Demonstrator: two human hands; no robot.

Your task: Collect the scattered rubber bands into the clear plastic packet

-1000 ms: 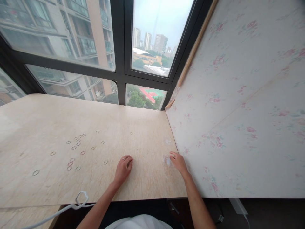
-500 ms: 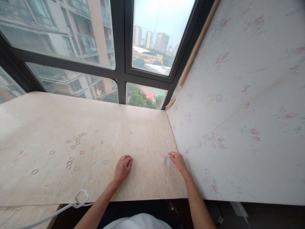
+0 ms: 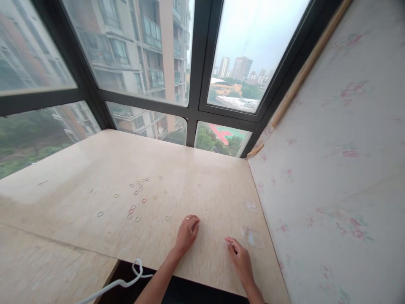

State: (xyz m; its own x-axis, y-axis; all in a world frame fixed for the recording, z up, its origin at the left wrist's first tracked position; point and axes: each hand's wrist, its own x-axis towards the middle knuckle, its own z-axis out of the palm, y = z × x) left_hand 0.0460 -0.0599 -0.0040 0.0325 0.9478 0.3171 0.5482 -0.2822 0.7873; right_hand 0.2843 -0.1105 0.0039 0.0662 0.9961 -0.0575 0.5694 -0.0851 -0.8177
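Observation:
Several thin rings lie scattered on the pale marbled surface [image 3: 218,198], left of my hands. Among them are a red ring [image 3: 144,200], a dark ring at the far left [image 3: 100,214] and a greenish ring [image 3: 167,218] nearest my left hand. My left hand [image 3: 187,231] rests on the surface with its fingers curled together; what they hold, if anything, is hidden. My right hand [image 3: 238,253] has thumb and fingertips pinched, and anything between them is too small to name. Beyond it, near the wall, lies a clear plastic piece [image 3: 251,237].
A second clear scrap [image 3: 250,206] lies near the flowered wall [image 3: 329,169] on the right. Dark window frames [image 3: 193,101] stand behind the surface. A white cable [image 3: 120,283] loops over the front left edge.
The camera view has turned left. My right hand has moved left, away from the clear plastic piece by the wall, and closer to my left hand.

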